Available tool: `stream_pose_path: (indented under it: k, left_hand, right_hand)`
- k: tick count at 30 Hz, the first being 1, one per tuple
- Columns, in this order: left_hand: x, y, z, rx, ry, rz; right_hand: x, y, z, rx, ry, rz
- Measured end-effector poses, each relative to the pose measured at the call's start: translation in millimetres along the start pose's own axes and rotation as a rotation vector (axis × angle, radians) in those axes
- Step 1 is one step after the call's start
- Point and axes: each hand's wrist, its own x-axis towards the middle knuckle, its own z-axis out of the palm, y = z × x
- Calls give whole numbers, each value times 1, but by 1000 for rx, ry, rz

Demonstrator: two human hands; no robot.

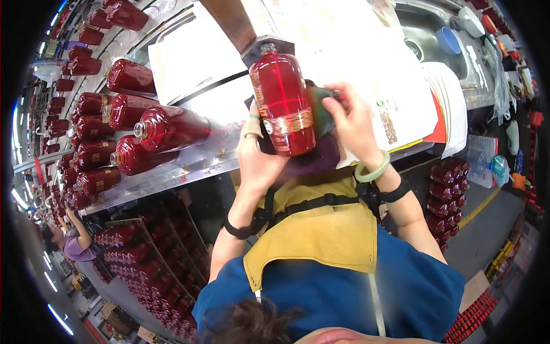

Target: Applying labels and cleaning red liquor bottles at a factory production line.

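Note:
A red glass bottle with gold patterned decoration lies in front of me, its clear neck against a metal block. Thin red light lines cross its face. My left hand is closed round the bottle's left side and base. My right hand pinches a dark green flat piece, which looks like a scraper, at the bottle's right side. Whether it touches the glass I cannot tell. Under the bottle is a dark purple cloth, partly hidden.
Several red bottles lie on the bench to the left. A stack of white sheets is at the right, beside a metal sink with a blue bowl. More bottles are stacked below. Another person works far left.

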Motion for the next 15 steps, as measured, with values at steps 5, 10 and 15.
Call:
stream_pose_path:
  k: [5,10,15]
  left_hand:
    - [-8,8,-6,293,159,370]
    - [-4,3,1,-25,-59,-40]
    - [-12,-9,4,145,65,195]
  right_hand:
    - [8,-18,-20,-66,116,-297]
    - [-10,-27,-14,-347,54,-832]
    - [-32,-38,-22,-514,-238,-1113]
